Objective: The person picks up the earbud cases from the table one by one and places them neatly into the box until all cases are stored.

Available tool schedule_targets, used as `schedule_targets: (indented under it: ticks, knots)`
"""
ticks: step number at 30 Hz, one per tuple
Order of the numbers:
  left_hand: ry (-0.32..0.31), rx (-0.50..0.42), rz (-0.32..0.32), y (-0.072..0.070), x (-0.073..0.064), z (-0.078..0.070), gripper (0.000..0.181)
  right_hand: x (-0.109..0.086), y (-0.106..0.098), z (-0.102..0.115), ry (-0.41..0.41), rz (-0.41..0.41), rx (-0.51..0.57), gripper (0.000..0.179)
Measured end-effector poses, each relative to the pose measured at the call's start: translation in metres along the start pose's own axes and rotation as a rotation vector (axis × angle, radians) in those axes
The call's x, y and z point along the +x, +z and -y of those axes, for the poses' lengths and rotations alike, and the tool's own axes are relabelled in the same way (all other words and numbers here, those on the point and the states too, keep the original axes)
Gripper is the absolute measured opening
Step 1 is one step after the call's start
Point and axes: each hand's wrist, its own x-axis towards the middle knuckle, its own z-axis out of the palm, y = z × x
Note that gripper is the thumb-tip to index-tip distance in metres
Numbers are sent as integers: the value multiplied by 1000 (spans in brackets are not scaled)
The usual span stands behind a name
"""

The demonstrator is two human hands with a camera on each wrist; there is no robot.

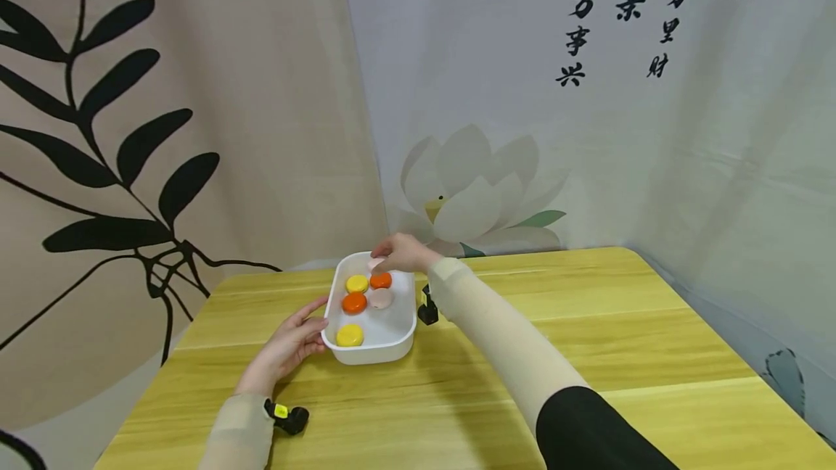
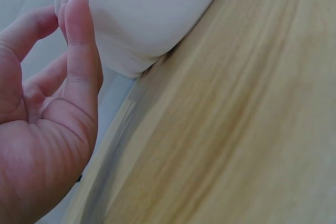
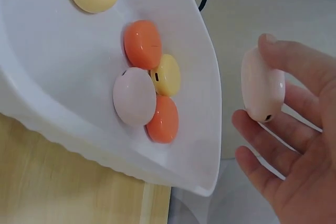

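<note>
My right hand [image 1: 406,252] holds a pale pink rounded plastic piece [image 3: 262,85] between thumb and fingers. The piece has a small dark slot at one end. In the head view the hand is at the far end of a white plastic box [image 1: 392,354], above its rim. At the box's left rim is my left hand [image 1: 290,347], its thumb and fingertips gripping the edge. Inside the box lie similar yellow pieces [image 1: 350,335], orange pieces [image 1: 354,303] and another pale pink piece [image 1: 381,298]. In the right wrist view these mostly lie clustered together.
The box stands on a wooden table [image 1: 588,354] near its far edge. Behind it hangs a cloth backdrop [image 1: 294,93] with printed leaves, a flower and characters. A small black camera [image 1: 290,418] is strapped to the left wrist.
</note>
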Motion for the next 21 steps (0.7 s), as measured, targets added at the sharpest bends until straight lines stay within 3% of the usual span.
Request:
schedule_targets:
  ticks: [17,21]
  knots:
    - [2,4,0,0,0,1,66,2,12,6,10,39,-13,49]
    - [-8,13,-3,1,0,-1,67,3,13,5,5,52,-29,43]
